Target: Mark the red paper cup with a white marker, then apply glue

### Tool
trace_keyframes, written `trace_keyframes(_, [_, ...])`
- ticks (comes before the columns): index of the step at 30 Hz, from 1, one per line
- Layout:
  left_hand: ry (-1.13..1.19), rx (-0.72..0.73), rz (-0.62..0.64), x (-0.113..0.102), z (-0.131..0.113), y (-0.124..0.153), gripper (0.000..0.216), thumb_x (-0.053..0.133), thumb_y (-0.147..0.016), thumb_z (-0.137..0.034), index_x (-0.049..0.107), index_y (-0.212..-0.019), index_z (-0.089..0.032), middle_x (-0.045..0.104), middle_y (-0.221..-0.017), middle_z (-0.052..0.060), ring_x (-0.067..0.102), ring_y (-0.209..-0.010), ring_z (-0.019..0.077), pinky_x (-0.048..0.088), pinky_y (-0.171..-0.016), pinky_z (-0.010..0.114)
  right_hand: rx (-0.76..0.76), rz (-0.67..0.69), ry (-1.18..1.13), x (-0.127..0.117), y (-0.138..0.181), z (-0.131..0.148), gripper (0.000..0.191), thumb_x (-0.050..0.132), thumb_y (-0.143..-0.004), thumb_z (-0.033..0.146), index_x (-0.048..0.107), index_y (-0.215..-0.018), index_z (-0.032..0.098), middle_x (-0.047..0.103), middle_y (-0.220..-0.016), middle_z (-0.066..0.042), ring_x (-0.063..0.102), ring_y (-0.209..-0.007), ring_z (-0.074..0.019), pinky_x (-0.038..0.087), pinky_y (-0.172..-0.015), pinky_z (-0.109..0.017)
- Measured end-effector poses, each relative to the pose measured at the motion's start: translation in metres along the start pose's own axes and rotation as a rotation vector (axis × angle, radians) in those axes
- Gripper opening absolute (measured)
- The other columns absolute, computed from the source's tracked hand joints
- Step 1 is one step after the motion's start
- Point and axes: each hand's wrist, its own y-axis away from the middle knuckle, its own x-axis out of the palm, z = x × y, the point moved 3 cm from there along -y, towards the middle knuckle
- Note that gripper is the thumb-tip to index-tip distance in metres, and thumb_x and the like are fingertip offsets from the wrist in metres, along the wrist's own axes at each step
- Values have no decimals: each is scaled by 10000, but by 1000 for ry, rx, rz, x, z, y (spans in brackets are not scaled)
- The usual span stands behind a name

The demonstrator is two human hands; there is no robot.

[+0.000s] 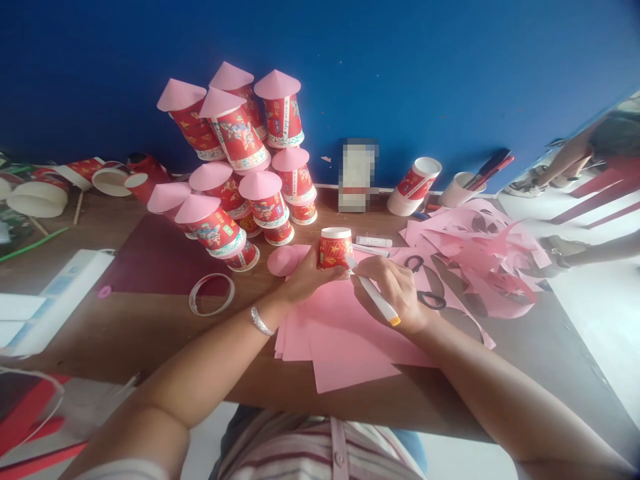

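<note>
My left hand [309,272] is closed around a small red patterned paper cup [334,252] with a white rim at its top. In my right hand [393,283] is a slim white marker [374,297] with a yellow end, slanting toward the lower part of the cup. Its tip is close to the cup, but I cannot tell whether they touch. Under both hands lie sheets of pink paper [350,340]. A pink paper disc or cone [283,261] rests beside my left hand. Two white pens [374,242] lie just behind the cup.
Stacked red cups with pink cone roofs [260,193] stand at the back left. Black-handled scissors [431,300] and pink paper scraps [475,247] are on the right. A cup stack [415,187] and a pen holder [457,190] stand by the blue wall. A white ring [211,311] lies left.
</note>
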Motion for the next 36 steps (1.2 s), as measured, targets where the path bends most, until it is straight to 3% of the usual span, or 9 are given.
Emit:
trace_keyframes(7, [-160, 34, -13, 8, -16, 6, 659, 924, -718, -462, 544, -1189, -201, 684, -1056, 61, 660, -988, 240, 538, -816, 355, -18, 22, -40, 0, 0, 1, 280, 598, -944, 76, 587, -1181, 225, 717, -891, -25, 695, -722, -162, 568, -615, -281])
trace_keyframes(14, [-211, 41, -16, 9, -14, 6, 672, 927, -709, -457, 525, -1181, -201, 671, -1130, 81, 647, -1039, 247, 528, -834, 349, 7, 43, -6, 0, -1, 0, 231, 591, -946, 82, 576, -1132, 219, 710, -859, -24, 694, -711, -171, 568, -626, -286])
trace_keyframes(20, [-144, 36, -19, 8, -13, 4, 676, 937, -705, -445, 533, -1191, -206, 659, -1035, 42, 632, -949, 211, 513, -795, 333, 13, 51, -7, 1, 1, 0, 227, 582, -934, 65, 579, -1101, 219, 694, -830, -7, 662, -671, -158, 537, -611, -280])
trace_keyframes(24, [-92, 46, -31, 5, -9, 3, 570, 909, -756, -437, 562, -1143, -203, 645, -989, 16, 622, -928, 178, 518, -827, 327, 7, 63, 20, 1, 1, 1, 191, 575, -944, 66, 561, -1057, 220, 673, -801, 4, 626, -635, -138, 499, -573, -265])
trace_keyframes(32, [66, -11, -17, 2, -3, 1, 562, 916, -742, -409, 592, -1145, -191, 693, -1008, 36, 674, -960, 203, 554, -888, 372, 10, 48, 49, 3, 1, 1, 206, 563, -928, 41, 544, -1016, 226, 661, -800, 11, 592, -623, -125, 458, -554, -255])
trace_keyframes(36, [83, 18, 9, 3, -6, 0, 435, 889, -779, -361, 622, -1073, -183, 686, -941, 17, 651, -907, 175, 545, -870, 349, 8, 38, 38, 2, 0, 1, 235, 569, -905, 26, 556, -1025, 227, 657, -800, 11, 594, -634, -135, 456, -564, -257])
